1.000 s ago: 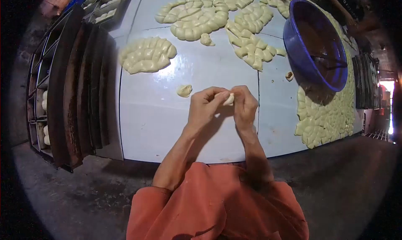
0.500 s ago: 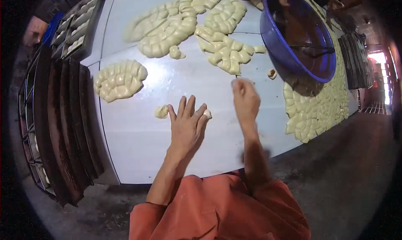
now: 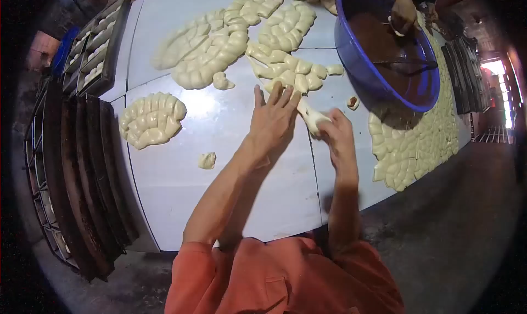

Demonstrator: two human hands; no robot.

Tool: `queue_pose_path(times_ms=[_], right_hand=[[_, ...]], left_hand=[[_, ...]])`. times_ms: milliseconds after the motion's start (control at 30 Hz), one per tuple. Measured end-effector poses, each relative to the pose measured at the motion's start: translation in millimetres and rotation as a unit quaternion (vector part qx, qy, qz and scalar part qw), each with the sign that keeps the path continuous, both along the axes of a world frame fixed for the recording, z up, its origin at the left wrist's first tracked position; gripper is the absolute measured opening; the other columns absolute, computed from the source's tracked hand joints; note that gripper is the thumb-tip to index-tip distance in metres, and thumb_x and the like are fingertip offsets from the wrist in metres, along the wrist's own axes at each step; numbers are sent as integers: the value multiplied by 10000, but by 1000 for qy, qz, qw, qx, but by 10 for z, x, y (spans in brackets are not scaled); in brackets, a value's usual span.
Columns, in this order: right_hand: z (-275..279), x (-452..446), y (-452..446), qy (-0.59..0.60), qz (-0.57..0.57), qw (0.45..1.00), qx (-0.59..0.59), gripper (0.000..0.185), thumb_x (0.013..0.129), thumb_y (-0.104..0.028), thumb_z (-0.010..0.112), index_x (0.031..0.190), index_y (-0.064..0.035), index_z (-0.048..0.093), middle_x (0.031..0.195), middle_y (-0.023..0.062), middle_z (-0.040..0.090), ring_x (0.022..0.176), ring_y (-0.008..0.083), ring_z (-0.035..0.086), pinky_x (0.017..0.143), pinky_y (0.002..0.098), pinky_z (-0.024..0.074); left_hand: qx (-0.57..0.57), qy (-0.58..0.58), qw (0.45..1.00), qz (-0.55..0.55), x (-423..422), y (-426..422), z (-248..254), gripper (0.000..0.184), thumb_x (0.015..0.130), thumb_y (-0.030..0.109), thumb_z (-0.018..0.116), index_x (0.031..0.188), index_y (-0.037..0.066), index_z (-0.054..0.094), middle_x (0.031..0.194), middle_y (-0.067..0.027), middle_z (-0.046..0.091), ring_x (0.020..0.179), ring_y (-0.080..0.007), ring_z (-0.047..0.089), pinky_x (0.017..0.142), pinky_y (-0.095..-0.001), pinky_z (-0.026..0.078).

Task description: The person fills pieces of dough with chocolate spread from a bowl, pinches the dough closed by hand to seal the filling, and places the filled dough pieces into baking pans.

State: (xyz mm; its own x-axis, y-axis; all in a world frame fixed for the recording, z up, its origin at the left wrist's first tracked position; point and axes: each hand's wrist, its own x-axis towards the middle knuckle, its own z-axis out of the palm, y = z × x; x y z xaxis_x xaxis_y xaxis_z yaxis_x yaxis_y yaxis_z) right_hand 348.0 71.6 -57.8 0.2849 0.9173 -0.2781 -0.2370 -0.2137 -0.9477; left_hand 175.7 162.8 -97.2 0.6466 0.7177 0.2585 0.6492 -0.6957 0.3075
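Observation:
My left hand (image 3: 274, 116) lies with spread fingers at the lower edge of a dough sheet (image 3: 291, 68), its fingertips on the dough. Just to the right, my right hand (image 3: 339, 136) grips a stretched strip of dough (image 3: 312, 116) that runs up to the sheet by my left fingers. A small dough lump (image 3: 207, 160) sits on the white table (image 3: 181, 201), left of my forearms. Another small lump (image 3: 222, 81) lies beside the large scored dough piece (image 3: 211, 56).
A blue basin (image 3: 347, 61) with brown filling stands at the right, with another person's hand (image 3: 404, 15) over it. Scored dough (image 3: 409, 149) covers the table's right side. One dough piece (image 3: 153, 119) lies left. Trays (image 3: 90, 59) and dark stacked pans (image 3: 82, 182) line the left edge.
The small dough piece between both hands is gone from them. My left hand has moved up to the dough sheet, and my right hand has taken hold of dough there. The view has shifted.

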Motion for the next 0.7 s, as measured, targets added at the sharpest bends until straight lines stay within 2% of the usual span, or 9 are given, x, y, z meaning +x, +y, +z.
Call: queue_pose_path(times_ms=[167, 267, 367, 433, 467, 567, 633, 667, 700], right_hand=[[211, 114, -582, 86, -57, 993, 62, 216, 835, -17, 612, 1025, -40, 511, 966, 90, 638, 821, 127, 600, 726, 256, 483], [347, 55, -675, 135, -45, 988, 67, 414, 845, 2, 609, 1244, 3, 498, 1091, 108, 634, 937, 170, 638, 831, 283, 517], [339, -39, -650, 198, -73, 973, 92, 447, 856, -17, 616, 1288, 21, 506, 1091, 108, 638, 980, 165, 631, 867, 280, 502], [251, -56, -639, 205, -63, 974, 68, 428, 875, -32, 621, 1289, 34, 532, 1079, 99, 637, 999, 161, 621, 889, 280, 490], [223, -80, -619, 213, -61, 974, 48, 387, 885, -44, 617, 1258, 38, 552, 1088, 105, 636, 1009, 170, 623, 926, 297, 493], [209, -203, -521, 207, -69, 976, 27, 355, 910, -101, 644, 1234, 28, 574, 1094, 99, 642, 987, 180, 642, 901, 318, 524], [75, -227, -423, -48, -14, 998, -32, 403, 914, -170, 700, 1252, 9, 573, 1093, 76, 641, 930, 173, 655, 809, 330, 550], [-46, -256, -350, -194, 5, 975, -112, 394, 887, -184, 737, 1218, -22, 597, 1035, 74, 665, 865, 231, 682, 740, 366, 557], [-90, -301, -320, -196, 2, 974, -110, 394, 887, -184, 737, 1218, -22, 597, 1035, 74, 665, 865, 231, 682, 740, 366, 557]], left_hand=[[-11, 9, 999, 30, 50, -38, 110, 454, 976, 253, 565, 1401, 103, 511, 1478, -161, 476, 1433, -365, 366, 1114, -705, 238], [-22, -14, 1000, 15, -2, -128, 153, 450, 962, 252, 593, 1383, 106, 532, 1462, -168, 485, 1436, -366, 358, 1118, -688, 241], [-41, -109, 993, 3, -115, -392, 427, 413, 910, 196, 655, 1305, 92, 592, 1330, -198, 572, 1311, -375, 493, 1084, -663, 296], [-164, -180, 970, -17, -127, -557, 620, 315, 904, 164, 669, 1211, 94, 665, 1258, -164, 631, 1199, -399, 567, 1072, -593, 357], [-132, -199, 971, -27, -123, -548, 613, 251, 877, 140, 696, 1120, 78, 704, 1098, -159, 694, 1013, -365, 651, 956, -493, 471], [-162, -220, 961, -49, -165, -458, 313, 232, 880, 161, 691, 1073, 34, 712, 959, -164, 712, 907, -333, 677, 809, -407, 526], [-190, -186, 963, -37, -145, -476, 384, 221, 896, 161, 659, 1044, 5, 709, 887, -173, 713, 839, -329, 686, 753, -376, 543], [-272, -246, 930, 6, -113, -505, 352, 191, 883, 145, 662, 1024, 30, 719, 913, -151, 716, 850, -338, 689, 755, -401, 539], [-351, -304, 885, 49, -83, -511, 340, 167, 870, 129, 664, 1004, 55, 730, 938, -129, 719, 860, -347, 691, 756, -425, 535]])
